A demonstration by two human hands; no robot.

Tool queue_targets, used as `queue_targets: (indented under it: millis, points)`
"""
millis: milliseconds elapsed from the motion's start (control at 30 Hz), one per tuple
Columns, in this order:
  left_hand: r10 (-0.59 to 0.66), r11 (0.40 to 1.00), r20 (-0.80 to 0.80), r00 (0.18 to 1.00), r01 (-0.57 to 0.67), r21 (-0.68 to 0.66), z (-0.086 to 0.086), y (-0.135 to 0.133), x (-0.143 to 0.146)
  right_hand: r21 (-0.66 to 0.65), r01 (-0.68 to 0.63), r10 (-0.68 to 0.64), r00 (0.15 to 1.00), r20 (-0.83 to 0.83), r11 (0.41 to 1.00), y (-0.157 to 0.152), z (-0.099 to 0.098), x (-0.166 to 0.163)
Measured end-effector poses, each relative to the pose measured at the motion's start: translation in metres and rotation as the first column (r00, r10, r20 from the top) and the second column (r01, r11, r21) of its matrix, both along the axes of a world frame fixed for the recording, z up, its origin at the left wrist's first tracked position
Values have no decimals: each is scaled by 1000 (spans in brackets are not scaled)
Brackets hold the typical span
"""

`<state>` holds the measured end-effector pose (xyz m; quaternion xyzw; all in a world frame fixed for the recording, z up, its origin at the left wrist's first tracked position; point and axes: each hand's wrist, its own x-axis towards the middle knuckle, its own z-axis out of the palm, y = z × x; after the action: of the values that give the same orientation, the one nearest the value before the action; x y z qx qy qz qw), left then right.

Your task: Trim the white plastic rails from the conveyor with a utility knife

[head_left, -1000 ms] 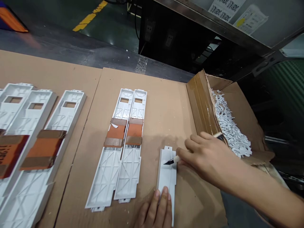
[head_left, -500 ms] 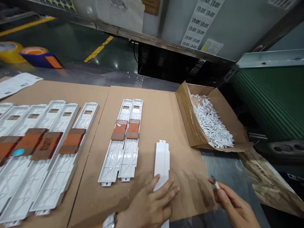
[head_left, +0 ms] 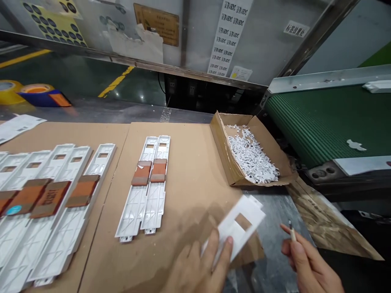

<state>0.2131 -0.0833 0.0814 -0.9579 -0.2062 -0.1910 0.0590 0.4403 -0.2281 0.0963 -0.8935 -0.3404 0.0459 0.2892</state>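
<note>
A white plastic panel (head_left: 241, 228) with a square window lies slanted near the front right of the cardboard. Its far end reaches over the bare grey tabletop. My left hand (head_left: 201, 260) holds its near part, fingers lying across the top; the thumb side is blurred. Off to the right, my right hand (head_left: 308, 260) grips a small pale-handled knife (head_left: 292, 232), its short dark tip pointing up and away from the panel. Two similar white panels (head_left: 152, 207), each crossed by an orange-brown block (head_left: 158, 170), lie side by side left of centre.
More panels with blocks (head_left: 82, 190) line the left. A cardboard box (head_left: 224, 150) of small white plastic scraps (head_left: 253, 156) stands at the back right. Beyond it runs a green conveyor belt (head_left: 317, 122). Tape rolls (head_left: 36, 91) and a paper sheet (head_left: 20, 126) sit at the far left.
The panel under my left hand has swung clockwise and shifted right, and its window now shows. My right hand still grips the knife. The camera view has turned to the right.
</note>
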Motion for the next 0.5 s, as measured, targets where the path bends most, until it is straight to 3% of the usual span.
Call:
queue_targets:
  millis: [67, 133, 267, 500]
  points:
    - [89, 996, -64, 994, -90, -9, -12, -2, -6, -35, -63, 64, 998, 22, 997, 19, -6, -10]
    - [155, 987, -158, 975, -159, -11, -25, -4, -12, -58, -224, 228, 971, 74, 973, 37, -12, -19]
    - [165, 985, -269, 949, -173, -6, -46, -10, -17, -166, -541, 561, 820, 116, 825, 68, -26, -39]
    - [227, 962, -247, 942, -256, -91, -60, -23, -11, -511, -497, 677, 690, 257, 701, 102, -38, -56]
